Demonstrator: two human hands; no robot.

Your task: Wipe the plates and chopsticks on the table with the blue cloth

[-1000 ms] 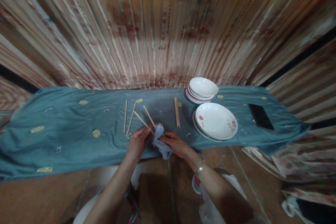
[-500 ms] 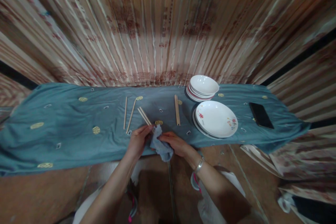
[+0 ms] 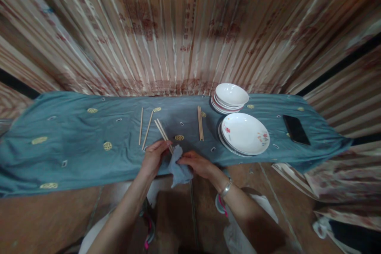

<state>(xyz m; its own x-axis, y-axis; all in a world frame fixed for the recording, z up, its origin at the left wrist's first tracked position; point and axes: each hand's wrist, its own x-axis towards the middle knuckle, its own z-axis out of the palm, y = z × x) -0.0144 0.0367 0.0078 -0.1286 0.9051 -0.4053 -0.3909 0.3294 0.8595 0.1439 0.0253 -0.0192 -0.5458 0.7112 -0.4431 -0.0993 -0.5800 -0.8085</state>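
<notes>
Two light wooden chopsticks point(image 3: 161, 129) are pinched in my left hand point(image 3: 154, 156), their far ends pointing up and left over the table. My right hand point(image 3: 196, 162) is closed on a crumpled grey-blue cloth point(image 3: 180, 172), which lies against the near ends of those chopsticks and hides their tips. To the left of my hands, two single chopsticks point(image 3: 141, 126) lie apart on the tablecloth. A small bundle of chopsticks point(image 3: 200, 123) rests to the right, side by side.
A stack of white bowls point(image 3: 231, 94) stands at the back right, behind a stack of flowered plates point(image 3: 245, 134). Farther right lies a black phone point(image 3: 296, 129). A blue-green patterned cloth point(image 3: 80, 139) covers the narrow table, and a pleated curtain point(image 3: 166, 39) hangs behind it.
The cloth has shifted slightly down and left and hangs more spread out. Both hands keep their grip, and the chopsticks remain in the left one.
</notes>
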